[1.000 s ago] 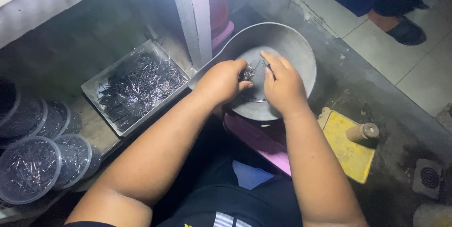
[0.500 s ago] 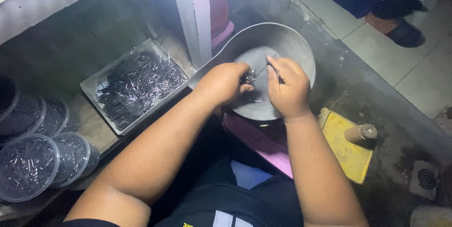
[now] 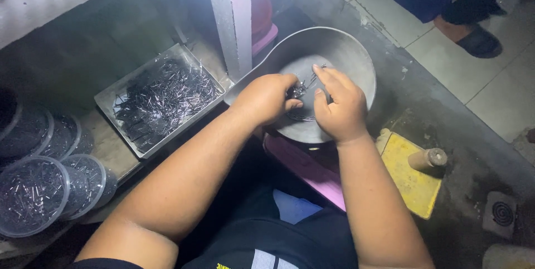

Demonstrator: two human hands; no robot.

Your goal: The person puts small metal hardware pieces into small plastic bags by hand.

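Observation:
A grey metal pan point(image 3: 345, 51) sits in front of me with a small pile of thin dark metal pins point(image 3: 304, 88) in its middle. My left hand point(image 3: 267, 99) is curled over the pile, its fingertips pinched on a bunch of the pins. My right hand point(image 3: 337, 104) rests beside it in the pan, index finger stretched out over the pins and thumb tucked under. Whether the right hand holds any pins is hidden by its own fingers.
A metal tray point(image 3: 159, 99) full of the same dark pins lies to the left. Several clear plastic tubs of pins point(image 3: 33, 194) stand at the far left. A white post point(image 3: 231, 18) rises behind the pan. A yellow board with a small wooden cylinder point(image 3: 426, 160) lies right. Another person's foot point(image 3: 473, 37) is at top right.
Both hands have shifted slightly within the pan, the right index finger now reaching further over the pins. The pan and tray have not moved.

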